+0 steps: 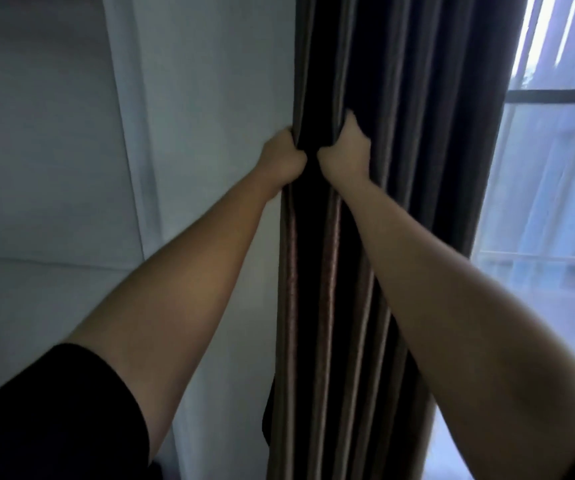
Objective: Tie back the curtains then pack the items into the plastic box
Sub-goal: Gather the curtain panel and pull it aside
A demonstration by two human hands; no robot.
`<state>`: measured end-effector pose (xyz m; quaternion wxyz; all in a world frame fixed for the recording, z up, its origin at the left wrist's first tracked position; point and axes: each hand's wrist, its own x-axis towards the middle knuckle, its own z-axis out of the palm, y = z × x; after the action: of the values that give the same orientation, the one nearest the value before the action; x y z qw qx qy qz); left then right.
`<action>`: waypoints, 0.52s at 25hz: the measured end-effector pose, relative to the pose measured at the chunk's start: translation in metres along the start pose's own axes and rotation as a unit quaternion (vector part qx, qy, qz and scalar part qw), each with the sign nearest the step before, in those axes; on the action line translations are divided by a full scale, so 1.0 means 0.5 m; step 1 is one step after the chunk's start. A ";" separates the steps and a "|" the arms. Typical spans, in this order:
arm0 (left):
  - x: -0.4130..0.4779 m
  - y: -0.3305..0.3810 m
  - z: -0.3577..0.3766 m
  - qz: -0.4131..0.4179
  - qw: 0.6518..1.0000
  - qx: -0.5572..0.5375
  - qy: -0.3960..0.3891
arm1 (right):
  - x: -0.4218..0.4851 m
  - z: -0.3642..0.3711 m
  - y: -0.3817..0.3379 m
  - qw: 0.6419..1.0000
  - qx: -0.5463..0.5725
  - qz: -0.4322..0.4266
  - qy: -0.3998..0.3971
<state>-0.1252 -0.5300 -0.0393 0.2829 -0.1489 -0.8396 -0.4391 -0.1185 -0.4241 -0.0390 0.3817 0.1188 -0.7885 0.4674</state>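
Two hands close on a gathered dark brown curtain point(417, 133) hanging beside a pale wall point(203, 81), both arms stretched up and forward. The left hand point(284, 157) clutches the curtain's wall-side edge, fingers curled into the cloth. The right hand point(345, 152), just beside it and slightly higher, has its fingers buried in a fold nearer the middle. The two hands almost meet, with a bunched pleat pinched between them.

The curtain's long axis runs straight up and down. The bulk of its folds lies to the right of both grips, toward the daylit window point(556, 168). The right hand is nearer that loose mass, so any gathering sweep would likely fall to it.

The fabric hangs in deep, even pleats with a faint sheen along the ridges. Low on the wall-side edge hangs a dark strip point(268, 414), possibly a tie-back, though it is too dim to tell. No band binds the curtain yet, and no plastic box is in view.
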 end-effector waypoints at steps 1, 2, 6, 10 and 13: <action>-0.025 -0.037 0.021 -0.014 1.000 0.006 -0.027 | -0.027 0.017 0.030 1.000 -0.003 0.015 -0.005; -0.050 -0.078 0.043 -0.034 0.998 0.004 -0.050 | -0.058 0.034 0.061 0.999 -0.009 0.034 -0.011; -0.166 -0.175 0.108 -0.087 0.994 0.003 -0.073 | -0.221 0.077 0.199 0.993 -0.009 0.096 -0.072; -0.272 -0.224 0.125 -0.056 0.998 0.018 -0.037 | -0.394 0.097 0.293 0.981 -0.074 0.133 -0.122; -0.336 -0.252 0.128 -0.041 0.997 0.029 -0.049 | -0.488 0.090 0.318 0.969 -0.097 0.163 -0.156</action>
<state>-0.0763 -0.5496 -0.2527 0.2268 -0.1272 -0.8705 -0.4178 -0.0613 -0.4176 -0.3279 0.1825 0.0219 -0.8886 0.4202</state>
